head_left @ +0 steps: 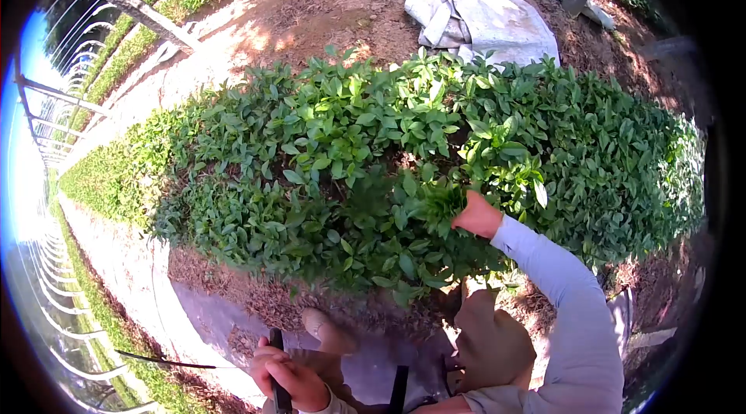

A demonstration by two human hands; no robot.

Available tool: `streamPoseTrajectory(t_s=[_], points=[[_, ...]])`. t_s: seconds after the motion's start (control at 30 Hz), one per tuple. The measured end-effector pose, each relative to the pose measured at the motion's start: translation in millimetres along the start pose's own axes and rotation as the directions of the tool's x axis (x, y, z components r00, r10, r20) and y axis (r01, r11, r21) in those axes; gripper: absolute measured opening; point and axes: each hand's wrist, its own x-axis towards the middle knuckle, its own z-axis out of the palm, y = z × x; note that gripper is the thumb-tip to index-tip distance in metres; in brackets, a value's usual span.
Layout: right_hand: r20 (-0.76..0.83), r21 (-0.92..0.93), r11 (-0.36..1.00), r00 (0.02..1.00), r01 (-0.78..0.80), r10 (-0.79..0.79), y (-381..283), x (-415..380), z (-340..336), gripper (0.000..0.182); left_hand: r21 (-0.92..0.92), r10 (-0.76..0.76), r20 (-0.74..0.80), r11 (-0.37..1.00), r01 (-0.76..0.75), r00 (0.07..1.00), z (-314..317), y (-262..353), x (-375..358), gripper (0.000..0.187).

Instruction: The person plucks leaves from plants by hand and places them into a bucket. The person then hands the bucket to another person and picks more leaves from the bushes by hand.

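Bare soil rings a leafy bush (388,150); right hand (475,216) clutches its sprigs (left hand (287,379) grips a dark handle (277,367)).

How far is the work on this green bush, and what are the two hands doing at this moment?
Done: nothing clearly finished; no gathered pile of cut leaves is visible. In hand: the right hand grips a bunch of shoots at the near side of the bush, while the left hand holds a dark-handled tool low, away from the plants. Left: most of the bush appears full and leafy.
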Motion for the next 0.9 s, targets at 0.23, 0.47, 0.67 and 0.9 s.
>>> streamPoseTrajectory(t_s=[0.23, 0.47, 0.67, 0.9], points=[[-0.596, 0.043, 0.998, 0.8, -0.05, 0.066, 105, -277, -69, 0.025, -0.172, 0.128, 0.023, 0.978, -0.122, 0.992, -83, 65, -35, 0.016], [-0.58, 0.626, 0.773, 0.724, 0.102, 0.374, 197, -447, -33, 0.01, -0.198, 0.323, 0.177, 0.937, -0.287, 0.93, -137, 115, -112, 0.018], [-0.008, 0.836, 0.529, 0.96, -0.146, 0.278, 196, -481, 28, 0.014, -0.176, 0.373, 0.195, 0.923, -0.342, 0.907, -165, 148, -160, 0.015], [0.121, -0.196, 0.977, 0.987, -0.081, 0.106, 127, -460, 8, 0.006, -0.181, 0.485, 0.301, 0.874, -0.45, 0.821, -180, 159, -179, 0.012]])
